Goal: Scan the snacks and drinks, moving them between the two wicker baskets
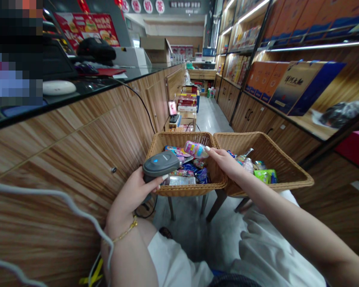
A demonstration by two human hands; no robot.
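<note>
Gripping a rightward-pointing barcode scanner [161, 164] in the left hand [137, 195], right hand [224, 161] touching a pink bottle [196, 149].

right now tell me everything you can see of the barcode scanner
The handheld barcode scanner is dark grey, with a matte, plastic look, a broad rounded head and a small blue mark on top. The left hand wraps around its lower part, with the head tilted and its front end pointing right. A dark cable runs down from below the hand. It is held over the wicker basket, and the hand hides the handle.
</note>
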